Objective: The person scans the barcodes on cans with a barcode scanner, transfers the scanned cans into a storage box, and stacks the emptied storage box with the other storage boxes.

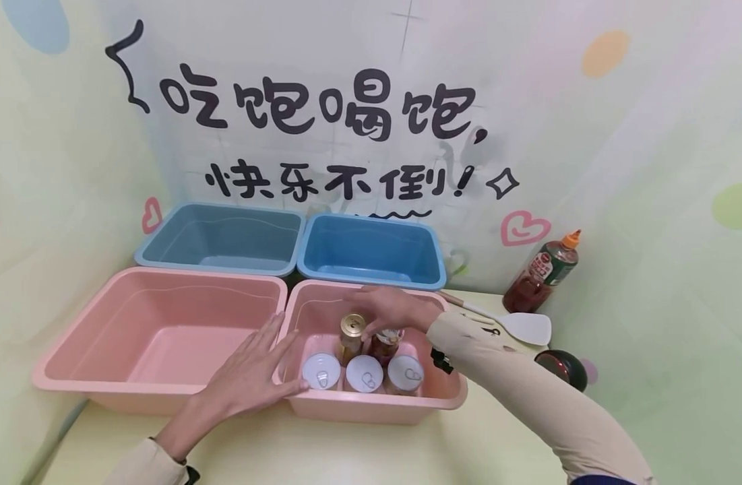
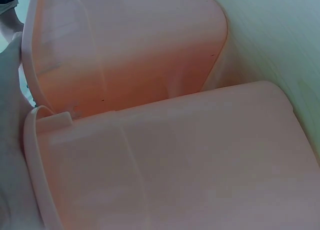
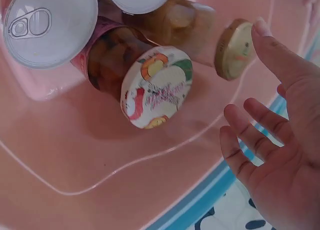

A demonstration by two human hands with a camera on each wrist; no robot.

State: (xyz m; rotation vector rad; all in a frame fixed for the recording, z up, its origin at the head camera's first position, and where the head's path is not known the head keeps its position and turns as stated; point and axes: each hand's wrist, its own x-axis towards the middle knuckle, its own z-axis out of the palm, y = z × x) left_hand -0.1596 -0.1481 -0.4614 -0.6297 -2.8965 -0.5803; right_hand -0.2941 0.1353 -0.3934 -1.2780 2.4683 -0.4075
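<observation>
In the right pink bin (image 1: 371,406) stand three cans with white pull-tab lids, the left can (image 1: 321,370), the middle can (image 1: 364,374) and the right can (image 1: 405,374). Behind them are a glass jar with a gold lid (image 3: 234,50) and a jar with a fruit-patterned lid (image 3: 157,87). My right hand (image 1: 395,306) reaches into this bin, palm toward the jars. Its fingers are spread and its thumb tip is close by the gold lid; whether they touch, I cannot tell. My left hand (image 1: 252,370) rests with extended fingers across the rims where the two pink bins meet.
A left pink bin (image 1: 164,387) sits beside the right one. Behind stand a grey-blue bin (image 1: 219,269) and a brighter blue bin (image 1: 371,279). On the right are a red sauce bottle (image 1: 537,276), a white spatula (image 1: 528,328) and a dark round object (image 1: 561,369).
</observation>
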